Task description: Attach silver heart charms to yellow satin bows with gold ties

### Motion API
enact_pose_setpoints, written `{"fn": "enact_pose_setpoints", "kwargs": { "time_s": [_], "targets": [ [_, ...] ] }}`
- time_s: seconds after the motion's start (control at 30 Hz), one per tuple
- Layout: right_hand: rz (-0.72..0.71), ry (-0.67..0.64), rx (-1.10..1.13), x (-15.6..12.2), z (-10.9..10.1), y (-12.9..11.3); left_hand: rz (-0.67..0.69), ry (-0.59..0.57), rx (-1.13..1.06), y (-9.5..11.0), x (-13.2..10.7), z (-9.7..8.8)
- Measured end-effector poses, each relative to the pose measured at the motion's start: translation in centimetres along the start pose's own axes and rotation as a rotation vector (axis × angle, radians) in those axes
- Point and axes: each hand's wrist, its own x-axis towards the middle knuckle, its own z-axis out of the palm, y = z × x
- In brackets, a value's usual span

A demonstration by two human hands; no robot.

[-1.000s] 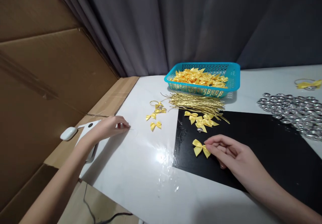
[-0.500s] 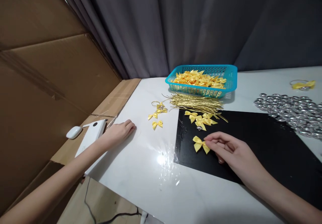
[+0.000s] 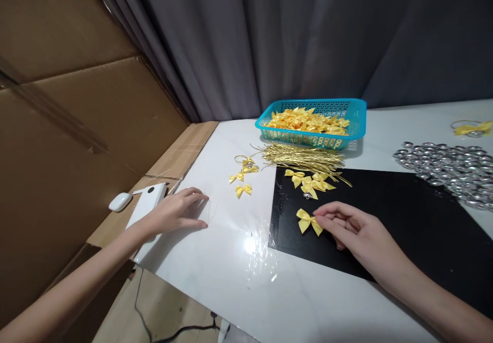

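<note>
My right hand (image 3: 352, 230) rests on the black mat (image 3: 404, 220), fingers curled, with thumb and forefinger pinching the right wing of a small yellow ribbon bow (image 3: 306, 221). My left hand (image 3: 179, 210) lies on the white table (image 3: 231, 271) near its left edge. Its forefinger and thumb are closed on the edges of a faint clear plastic piece (image 3: 210, 210) that is hard to make out. Several more yellow bows (image 3: 310, 181) lie at the mat's far edge, and others (image 3: 242, 178) lie on the white surface.
A turquoise basket (image 3: 356, 119) full of yellow bows stands at the back, with a bundle of gold wire ties (image 3: 304, 157) in front of it. Silver shiny pieces (image 3: 450, 171) are heaped at the right. A white device (image 3: 148, 202) and a white case (image 3: 120, 201) lie on cardboard at the left.
My left hand has spread from a tight pinch to thumb and forefinger apart on the clear piece, slightly nearer me. My right hand has stayed on the bow.
</note>
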Motion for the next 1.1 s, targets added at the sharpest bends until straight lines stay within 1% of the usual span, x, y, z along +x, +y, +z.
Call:
{"fn": "enact_pose_setpoints", "kwargs": {
  "time_s": [0.17, 0.3, 0.37, 0.43, 0.53, 0.6, 0.67, 0.7, 0.73, 0.77, 0.8, 0.83, 0.9, 0.97, 1.03, 1.1],
  "targets": [
    [-0.004, -0.014, 0.005, 0.0, 0.0, 0.2, 0.028, 0.039, 0.069, -0.2, 0.3, 0.1],
    [-0.015, -0.015, -0.008, -0.1, -0.1, 0.3, 0.090, 0.078, 0.141, -0.1, -0.4, 1.2],
    [-0.035, -0.008, -0.048, -0.1, -0.2, 0.5, 0.103, 0.109, 0.162, 0.2, -1.0, 1.8],
    [-0.072, 0.015, -0.110, -0.1, -0.2, 0.9, 0.110, 0.143, 0.176, 0.6, -1.7, 2.3],
    [-0.121, 0.091, -0.181, -0.1, -0.3, 1.4, 0.133, 0.173, 0.191, 1.3, -2.6, 2.7],
    [-0.205, 0.191, -0.260, -0.2, -0.3, 1.6, 0.149, 0.183, 0.203, 1.9, -3.1, 3.0],
    [-0.388, 0.288, -0.413, -0.7, -0.1, 1.5, 0.172, 0.203, 0.221, 2.9, -3.6, 3.4],
    [-0.512, 0.300, -0.502, -1.0, 0.2, 1.3, 0.191, 0.220, 0.228, 3.4, -3.8, 3.6],
    [-0.642, 0.267, -0.589, -1.3, 0.6, 1.1, 0.210, 0.235, 0.230, 4.0, -4.1, 3.8],
    [-0.760, 0.185, -0.659, -1.6, 1.2, 0.8, 0.225, 0.247, 0.227, 4.6, -4.2, 3.9],
    [-0.856, 0.072, -0.713, -1.9, 1.9, 0.5, 0.241, 0.254, 0.218, 5.1, -4.4, 4.0],
    [-0.915, -0.069, -0.754, -2.1, 2.8, 0.2, 0.253, 0.253, 0.203, 5.6, -4.6, 4.0],
    [-0.916, -0.314, -0.793, -2.4, 4.8, -0.4, 0.287, 0.234, 0.172, 6.3, -4.8, 3.9],
    [-0.901, -0.484, -0.816, -2.4, 6.9, -0.7, 0.328, 0.210, 0.159, 6.6, -5.0, 3.8],
    [-0.919, -0.598, -0.831, -2.2, 8.4, -0.9, 0.360, 0.200, 0.171, 6.7, -5.1, 3.6],
    [-0.936, -0.667, -0.846, -2.1, 9.3, -0.9, 0.377, 0.198, 0.188, 6.6, -5.3, 3.6]
  ]
}}
